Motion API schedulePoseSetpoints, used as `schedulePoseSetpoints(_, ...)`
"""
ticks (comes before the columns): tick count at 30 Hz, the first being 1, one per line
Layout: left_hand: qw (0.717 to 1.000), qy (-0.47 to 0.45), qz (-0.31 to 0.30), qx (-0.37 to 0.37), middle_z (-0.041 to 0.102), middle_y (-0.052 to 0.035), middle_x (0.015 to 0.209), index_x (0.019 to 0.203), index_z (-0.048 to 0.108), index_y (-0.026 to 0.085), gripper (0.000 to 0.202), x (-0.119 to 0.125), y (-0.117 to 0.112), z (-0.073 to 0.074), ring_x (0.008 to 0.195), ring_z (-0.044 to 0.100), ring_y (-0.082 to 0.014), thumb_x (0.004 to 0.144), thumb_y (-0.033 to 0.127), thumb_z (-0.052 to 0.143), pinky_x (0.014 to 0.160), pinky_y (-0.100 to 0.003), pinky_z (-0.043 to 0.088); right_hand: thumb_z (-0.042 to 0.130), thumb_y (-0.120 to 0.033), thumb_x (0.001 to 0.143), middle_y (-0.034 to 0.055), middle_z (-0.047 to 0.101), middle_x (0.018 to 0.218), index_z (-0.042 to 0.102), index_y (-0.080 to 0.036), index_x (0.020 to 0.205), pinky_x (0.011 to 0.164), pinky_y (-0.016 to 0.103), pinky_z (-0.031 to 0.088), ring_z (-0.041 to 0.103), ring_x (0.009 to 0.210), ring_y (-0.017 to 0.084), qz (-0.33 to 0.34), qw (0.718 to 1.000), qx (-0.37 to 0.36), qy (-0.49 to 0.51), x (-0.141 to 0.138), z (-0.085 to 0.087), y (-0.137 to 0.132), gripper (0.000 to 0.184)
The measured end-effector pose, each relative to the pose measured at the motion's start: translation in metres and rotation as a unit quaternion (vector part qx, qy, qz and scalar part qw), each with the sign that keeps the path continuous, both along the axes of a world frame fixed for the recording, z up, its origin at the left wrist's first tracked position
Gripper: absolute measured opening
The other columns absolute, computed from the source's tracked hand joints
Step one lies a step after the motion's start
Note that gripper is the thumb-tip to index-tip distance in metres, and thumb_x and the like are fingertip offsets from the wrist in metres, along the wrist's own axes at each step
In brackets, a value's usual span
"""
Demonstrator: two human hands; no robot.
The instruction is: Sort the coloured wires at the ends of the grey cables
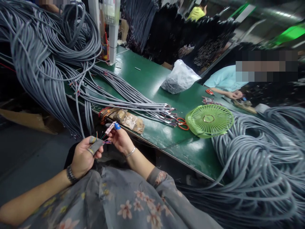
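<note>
My left hand (83, 156), with grey wraps on its finger and thumb, pinches a bundle of thin coloured wires (107, 142) that fan out past the fingertips. The cable behind them is mostly hidden by the hand. Close beside it, my right hand (121, 140) has a blue cover on the thumb and grips a small, flat pink-and-white piece (110, 128); its exact kind is unclear. Both hands are held just in front of the table edge, near a tape-wrapped brown block (131, 121).
Grey cables (133, 98) lie across the green table (176, 144), their stripped ends near orange-handled scissors (183, 124). A green fan (209, 119) and a white plastic bag (181, 78) stand beyond. Coiled cables (257, 165) fill the right; a co-worker's hand (234, 94) is across the table.
</note>
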State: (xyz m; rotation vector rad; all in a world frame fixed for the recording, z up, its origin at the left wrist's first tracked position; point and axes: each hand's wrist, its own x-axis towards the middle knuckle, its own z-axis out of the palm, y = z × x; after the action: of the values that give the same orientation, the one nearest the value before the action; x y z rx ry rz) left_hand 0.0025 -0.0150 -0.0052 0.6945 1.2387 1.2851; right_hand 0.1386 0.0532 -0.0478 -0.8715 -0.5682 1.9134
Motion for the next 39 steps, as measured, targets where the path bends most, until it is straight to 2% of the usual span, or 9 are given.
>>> schedulePoseSetpoints(5,1.000,0.008,-0.013,-0.001,0.065,0.0024,0.047,0.058,0.064,0.020,0.026,0.001,0.002,-0.001,0.036,0.052,-0.0083,0.051,0.034,0.085,0.038,-0.018,0.037,0.084,-0.054,0.083,-0.0032,0.060,0.067,0.065,-0.020,0.077,0.055,0.021,0.048,0.051,0.060,0.010,-0.014,1.000,0.008,-0.009,0.000,-0.002,-0.001,0.039)
schedulePoseSetpoints(11,1.000,-0.011,-0.010,-0.018,0.064,0.0026,0.046,0.054,0.062,0.020,0.029,0.004,0.006,-0.002,0.036,0.050,-0.0072,0.051,0.036,0.086,0.038,-0.017,0.035,0.078,-0.051,0.090,0.0015,0.071,0.082,0.072,-0.020,0.090,0.064,0.026,0.053,0.060,0.071,0.015,0.010,1.000,-0.002,0.026,0.004,-0.002,-0.003,0.031)
schedulePoseSetpoints(18,0.999,-0.018,-0.018,-0.035,0.064,0.0016,0.045,0.053,0.061,0.020,0.029,0.011,0.006,-0.005,0.035,0.050,-0.0074,0.050,0.036,0.084,0.037,-0.016,0.034,0.082,-0.055,0.084,0.0023,0.073,0.084,0.074,-0.024,0.089,0.063,0.030,0.054,0.063,0.072,0.018,-0.005,1.000,0.017,0.019,0.002,-0.009,-0.002,0.033)
schedulePoseSetpoints(26,0.999,-0.018,-0.023,-0.039,0.065,0.0010,0.046,0.054,0.060,0.019,0.026,0.011,0.004,-0.007,0.035,0.050,-0.0076,0.050,0.035,0.081,0.037,-0.017,0.033,0.081,-0.044,0.088,0.0028,0.072,0.082,0.073,-0.022,0.081,0.068,0.029,0.053,0.062,0.071,0.017,-0.032,0.999,-0.033,0.025,-0.003,-0.006,-0.004,0.025)
schedulePoseSetpoints(33,0.999,-0.024,-0.031,-0.033,0.063,0.0008,0.045,0.053,0.059,0.020,0.026,0.010,0.004,-0.006,0.035,0.049,-0.0076,0.051,0.035,0.080,0.037,-0.017,0.034,0.077,-0.054,0.089,0.0027,0.071,0.082,0.072,-0.022,0.085,0.064,0.027,0.051,0.059,0.070,0.016,-0.014,1.000,-0.015,0.021,-0.003,-0.006,-0.005,0.033)
schedulePoseSetpoints(39,0.999,-0.007,-0.031,-0.027,0.064,0.0007,0.046,0.054,0.063,0.020,0.028,0.004,-0.005,-0.005,0.034,0.050,-0.0085,0.050,0.037,0.085,0.038,-0.018,0.035,0.065,-0.071,0.092,0.0051,0.075,0.091,0.070,-0.021,0.090,0.063,0.026,0.054,0.060,0.071,0.015,0.062,0.998,0.001,0.032,0.008,-0.004,-0.010,0.051)
